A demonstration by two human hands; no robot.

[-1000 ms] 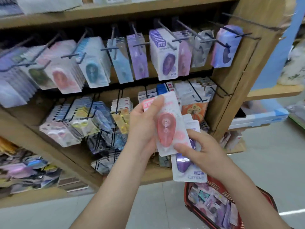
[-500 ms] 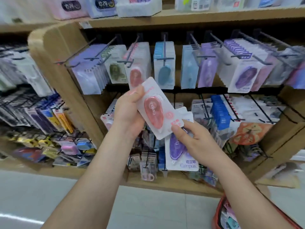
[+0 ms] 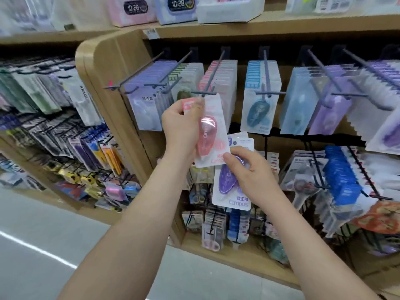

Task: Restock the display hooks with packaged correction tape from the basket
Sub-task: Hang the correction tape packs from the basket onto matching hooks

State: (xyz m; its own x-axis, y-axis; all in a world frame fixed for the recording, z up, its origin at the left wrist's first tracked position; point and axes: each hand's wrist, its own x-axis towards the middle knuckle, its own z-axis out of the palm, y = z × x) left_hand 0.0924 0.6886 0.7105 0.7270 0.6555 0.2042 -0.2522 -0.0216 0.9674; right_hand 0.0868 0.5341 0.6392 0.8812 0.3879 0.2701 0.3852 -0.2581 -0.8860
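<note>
The pink pack (image 3: 213, 135) is upright at mid-frame, its top edge right at the tip of a hook (image 3: 213, 72); I cannot tell whether it is threaded on. The left hand (image 3: 179, 124) grips it by the left edge, fingers curled over the top corner. Just below, the right hand (image 3: 249, 169) holds a purple pack (image 3: 229, 191) with more cards behind it, thumb by the pink pack's lower corner. Matching pink packs (image 3: 225, 83) hang further back on that hook, with blue packs (image 3: 259, 94) to the right.

Pack (image 3: 216, 126) below hook (image 3: 213, 71), above second pack (image 3: 232, 199)
</note>
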